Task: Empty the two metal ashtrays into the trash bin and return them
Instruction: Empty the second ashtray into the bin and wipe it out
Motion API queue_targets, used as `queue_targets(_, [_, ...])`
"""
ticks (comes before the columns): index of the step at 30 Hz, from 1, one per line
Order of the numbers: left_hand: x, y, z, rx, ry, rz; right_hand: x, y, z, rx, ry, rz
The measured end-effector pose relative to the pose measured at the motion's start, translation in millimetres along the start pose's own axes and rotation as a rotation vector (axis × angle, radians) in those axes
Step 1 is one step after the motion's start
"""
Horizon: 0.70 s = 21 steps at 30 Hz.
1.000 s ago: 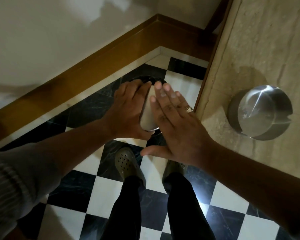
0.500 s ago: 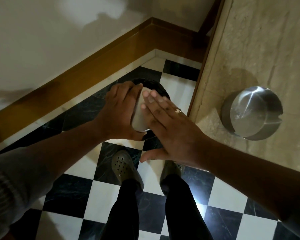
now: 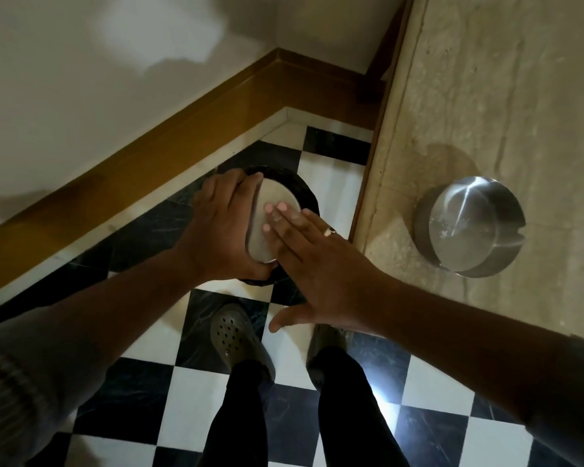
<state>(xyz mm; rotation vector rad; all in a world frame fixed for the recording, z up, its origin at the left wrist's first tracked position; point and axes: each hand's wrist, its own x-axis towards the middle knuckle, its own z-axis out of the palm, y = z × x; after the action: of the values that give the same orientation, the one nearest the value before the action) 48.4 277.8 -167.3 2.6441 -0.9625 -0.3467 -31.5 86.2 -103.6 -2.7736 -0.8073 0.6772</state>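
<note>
Right, your left hand (image 3: 223, 227) is clamped round the rim of a round, dull-metal ashtray (image 3: 272, 224), tipped up on edge w/ its flat smooth base facing you and its mouth turned down toward the black, round-rimmed trash bin (image 3: 305, 193) on the glossy black-and-white checkered floor (image 3: 196, 396). Your right hand (image 3: 321, 267) lies flat, fingers (image 3: 284, 219) straight and close together w/ tips pressed on that base, thumb splayed wide, a ring (image 3: 329, 231) on one finger. The 2nd ashtray (image 3: 469, 225), a shiny brushed-steel cylinder w/ notched rim, sits upright, mouth up, on the mottled beige stone counter (image 3: 506, 96), well apart from both hands.
</note>
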Motion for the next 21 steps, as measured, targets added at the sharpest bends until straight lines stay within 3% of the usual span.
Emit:
queue_targets(3, [0.3,4.6,0.7,0.006,0.041,0.033,3.5,-6.7,0.1,0.074,0.335,-0.011])
queue_targets(7, [-2.9,6.2,-0.9,-0.025,-0.040,0.014,3.5,0.1,7.3,-0.020,-0.079,0.035])
queue_targets(11, [-5.2,5.8,0.9,-0.059,0.063,0.035,5.3,-0.4,3.6,-0.039,0.166,0.070])
queue_targets(15, [-6.4,7.4,-9.0,-0.113,-0.032,-0.021,2.9,2.7,14.4,-0.073,0.002,0.051])
queue_targets(18, [-7.6,12.5,-17.0,-0.225,-0.059,-0.007,1.6,7.6,10.4,-0.007,0.120,0.019])
queue_targets(21, [-2.9,14.0,-28.0,-0.534,-0.153,-0.174,1.4,17.9,3.7,0.171,0.191,0.003])
